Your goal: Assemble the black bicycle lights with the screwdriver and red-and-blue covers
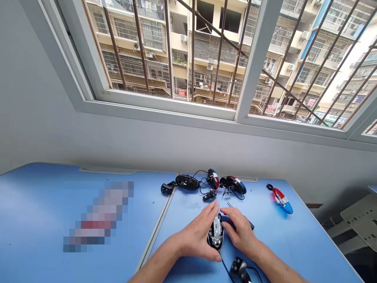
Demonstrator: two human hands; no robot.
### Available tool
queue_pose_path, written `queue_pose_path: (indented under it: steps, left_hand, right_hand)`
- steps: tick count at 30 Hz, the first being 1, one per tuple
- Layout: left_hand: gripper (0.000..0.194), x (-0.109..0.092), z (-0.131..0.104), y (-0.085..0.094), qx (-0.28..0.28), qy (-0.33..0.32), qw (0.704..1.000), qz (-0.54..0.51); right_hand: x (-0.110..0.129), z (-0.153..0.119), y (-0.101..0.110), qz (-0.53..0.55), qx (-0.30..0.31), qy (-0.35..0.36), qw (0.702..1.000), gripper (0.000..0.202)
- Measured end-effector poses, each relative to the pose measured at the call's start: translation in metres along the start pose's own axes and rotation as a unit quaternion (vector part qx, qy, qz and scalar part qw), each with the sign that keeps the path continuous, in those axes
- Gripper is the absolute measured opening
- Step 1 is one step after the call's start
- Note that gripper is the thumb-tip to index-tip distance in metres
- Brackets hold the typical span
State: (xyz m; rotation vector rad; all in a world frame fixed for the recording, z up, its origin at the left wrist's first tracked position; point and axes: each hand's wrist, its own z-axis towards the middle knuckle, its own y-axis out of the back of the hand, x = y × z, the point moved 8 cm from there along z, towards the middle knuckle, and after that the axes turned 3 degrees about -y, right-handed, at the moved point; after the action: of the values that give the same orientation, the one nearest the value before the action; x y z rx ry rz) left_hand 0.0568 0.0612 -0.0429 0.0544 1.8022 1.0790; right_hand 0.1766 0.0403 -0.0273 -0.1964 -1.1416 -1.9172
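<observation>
Between my hands is an opened oval black housing (pixel 216 234), with a pale inner part and small metal bits showing inside. A thin black cable leaves its near end. My left hand (pixel 198 232) holds its left side, the thumb by the near end and the fingers reaching toward the far tip. From the right, the curled fingers and thumb of my right hand (pixel 240 230) press at its upper edge. Partly hidden behind the right hand lies a screwdriver-like tool (pixel 251 225) with a thin metal shaft and dark handle. By my right wrist sits a small black corded piece (pixel 240 267).
At the back of the blue table (pixel 123 263) lie several black corded pieces (pixel 187 182), including red-white-blue oval units (pixel 236 184). A red and blue translucent shell (pixel 282 200) rests at right. A blurred-out patch (pixel 100 216) covers something at left. A barred window (pixel 188 51) stands behind.
</observation>
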Motion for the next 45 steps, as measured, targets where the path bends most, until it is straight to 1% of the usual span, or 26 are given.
queue_pose_path:
  steps: [3,6,9,12,18,21,25,29,32,35,39,41,45]
  left_hand:
    - [0.125,-0.002,0.000,0.001,0.000,0.008,1.000,0.004]
    - [0.120,-0.003,0.000,0.001,-0.006,0.011,1.000,0.011]
    - [0.118,-0.007,0.001,0.002,-0.021,-0.008,1.000,0.008]
    - [0.118,-0.009,0.002,0.002,-0.034,-0.023,0.999,0.004]
    - [0.126,0.001,0.003,-0.002,-0.022,-0.002,1.000,-0.015]
    - [0.129,0.006,0.004,-0.003,-0.022,-0.002,1.000,-0.021]
    - [0.130,0.007,0.004,-0.003,-0.017,-0.007,1.000,-0.023]
    - [0.124,0.006,0.003,-0.004,-0.018,0.003,1.000,-0.021]
    - [0.121,0.004,0.005,-0.004,-0.043,-0.001,0.999,-0.011]
    - [0.120,0.002,0.008,-0.004,-0.067,-0.012,0.998,-0.004]
    - [0.111,-0.004,0.011,-0.002,-0.095,-0.037,0.995,-0.010]
    - [0.104,-0.008,0.011,0.000,-0.110,-0.051,0.993,-0.017]
    - [0.094,-0.015,0.010,0.002,-0.120,-0.060,0.991,-0.027]
  right_hand:
    - [0.003,0.001,0.002,0.000,-0.009,0.011,1.000,0.037]
    - [0.008,0.002,0.005,0.006,-0.022,0.015,1.000,0.032]
    - [0.011,0.003,0.008,0.004,-0.034,0.010,0.999,0.025]
    - [0.013,0.004,0.009,-0.007,-0.039,0.012,0.999,0.024]
    - [0.015,0.002,0.007,-0.025,-0.047,0.026,0.998,0.029]
    - [0.015,0.002,0.004,-0.037,-0.042,0.028,0.998,0.030]
    - [0.014,0.002,0.002,-0.048,-0.036,0.020,0.998,0.030]
    - [0.014,0.005,0.000,-0.059,-0.034,0.005,0.998,0.028]
    - [0.016,0.008,-0.001,-0.080,-0.041,-0.001,0.996,0.030]
    - [0.020,0.012,-0.001,-0.119,-0.055,0.007,0.991,0.032]
    - [0.019,0.016,-0.006,-0.151,-0.047,0.000,0.987,0.029]
    - [0.015,0.018,-0.006,-0.136,-0.045,-0.015,0.990,0.029]
    - [0.007,0.019,-0.006,-0.063,-0.052,-0.046,0.996,0.027]
